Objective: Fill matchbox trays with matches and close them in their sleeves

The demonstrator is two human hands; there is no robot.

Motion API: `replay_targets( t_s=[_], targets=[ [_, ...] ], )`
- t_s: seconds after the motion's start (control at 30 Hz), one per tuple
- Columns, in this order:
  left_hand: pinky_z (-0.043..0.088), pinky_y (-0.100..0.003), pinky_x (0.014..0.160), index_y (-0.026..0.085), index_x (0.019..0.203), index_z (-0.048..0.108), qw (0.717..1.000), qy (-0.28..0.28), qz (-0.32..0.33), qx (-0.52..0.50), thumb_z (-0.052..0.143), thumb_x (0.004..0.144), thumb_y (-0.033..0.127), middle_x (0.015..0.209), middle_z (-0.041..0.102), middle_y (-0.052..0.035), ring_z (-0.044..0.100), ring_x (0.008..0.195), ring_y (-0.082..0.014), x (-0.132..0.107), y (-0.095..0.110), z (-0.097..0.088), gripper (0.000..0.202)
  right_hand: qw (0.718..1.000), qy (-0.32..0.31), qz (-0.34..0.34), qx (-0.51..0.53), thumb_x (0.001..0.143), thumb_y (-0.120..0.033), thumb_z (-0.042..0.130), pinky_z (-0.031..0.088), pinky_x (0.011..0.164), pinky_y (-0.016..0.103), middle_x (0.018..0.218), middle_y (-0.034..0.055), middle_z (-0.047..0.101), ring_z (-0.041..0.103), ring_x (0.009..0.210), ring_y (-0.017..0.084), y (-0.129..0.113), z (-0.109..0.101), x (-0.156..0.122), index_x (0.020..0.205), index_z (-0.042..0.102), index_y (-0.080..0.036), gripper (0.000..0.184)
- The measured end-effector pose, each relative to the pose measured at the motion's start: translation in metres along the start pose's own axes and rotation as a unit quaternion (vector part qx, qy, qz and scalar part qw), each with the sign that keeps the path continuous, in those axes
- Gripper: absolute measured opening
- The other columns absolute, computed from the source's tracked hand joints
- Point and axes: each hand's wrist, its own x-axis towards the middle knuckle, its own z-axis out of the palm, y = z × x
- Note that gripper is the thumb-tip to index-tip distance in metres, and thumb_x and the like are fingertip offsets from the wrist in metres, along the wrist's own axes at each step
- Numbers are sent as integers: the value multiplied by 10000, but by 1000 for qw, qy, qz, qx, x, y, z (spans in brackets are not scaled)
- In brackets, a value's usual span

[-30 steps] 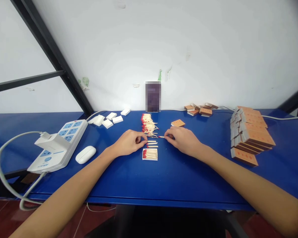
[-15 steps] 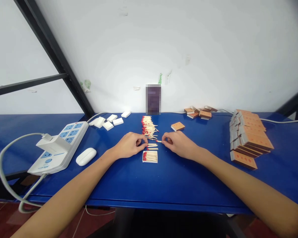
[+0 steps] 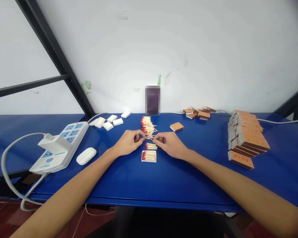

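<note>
Pinched fingers of my left hand (image 3: 130, 142) touch the red-headed side at the near end of a pile of loose matches (image 3: 147, 125). Opposite, my right hand (image 3: 171, 144) is closed at the plain wooden ends. A match seems to lie between the two sets of fingertips, partly hidden. Just nearer to me, a small row of matches (image 3: 151, 146) rests on the table, red heads to the left. Below that row sits a white matchbox tray (image 3: 149, 161) filled with matches, heads also left.
White trays (image 3: 108, 126) lie at the back left. One orange matchbox (image 3: 176, 127) is beyond my right hand, others (image 3: 203, 115) by the wall. Stacked matchboxes (image 3: 253, 135) stand at right. A power strip (image 3: 75, 135) and a white rounded case (image 3: 86, 156) are at left.
My right hand has moved left toward the pile, close to my left hand. My left hand has shifted slightly up and left, exposing the row of matches more fully.
</note>
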Motion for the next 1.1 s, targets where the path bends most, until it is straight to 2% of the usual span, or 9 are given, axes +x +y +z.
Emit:
replay_targets(
  t_s=[0.17,0.33,0.4,0.6,0.83,1.1],
  targets=[
    [313,-219,544,189,922,695,999,-27,37,24,561,895,267,563,447,72,395,507,-79,0,-2,1,158,997,13,-46,-67,936,-213,541,335,644,249,755,6,637,525,678,124,3,0,2,1015,727,-192,203],
    [325,-218,547,186,942,701,998,-34,41,32,563,891,238,555,457,76,412,497,-75,0,-3,1,156,994,-2,-57,-94,971,-236,486,343,670,254,914,32,690,585,784,144,4,3,3,1080,725,-228,263],
    [326,-217,546,180,937,697,998,-31,39,30,562,890,231,556,466,75,415,497,-74,-1,-2,0,152,994,-5,-55,-97,969,-248,491,337,662,252,896,31,690,584,779,144,4,3,4,1054,726,-224,251],
    [329,-216,549,164,926,702,998,-31,41,31,548,887,208,569,485,65,425,501,-74,-2,1,-2,164,998,-35,-7,-50,922,-281,556,307,601,237,671,-32,629,532,624,115,4,0,11,975,721,-241,178],
    [336,-228,568,175,1000,732,996,-45,26,76,545,894,220,586,560,43,479,521,-91,-3,6,-3,220,996,-29,32,-82,892,-262,561,281,576,246,696,-22,652,519,623,114,-6,0,20,862,688,-214,138],
    [324,-237,571,198,1108,723,993,-40,13,111,543,907,240,601,587,39,502,535,-103,-3,3,-2,273,993,-68,8,-93,893,-208,554,265,569,250,652,-29,593,467,586,106,-2,-9,11,848,627,-194,87]
  ],
)
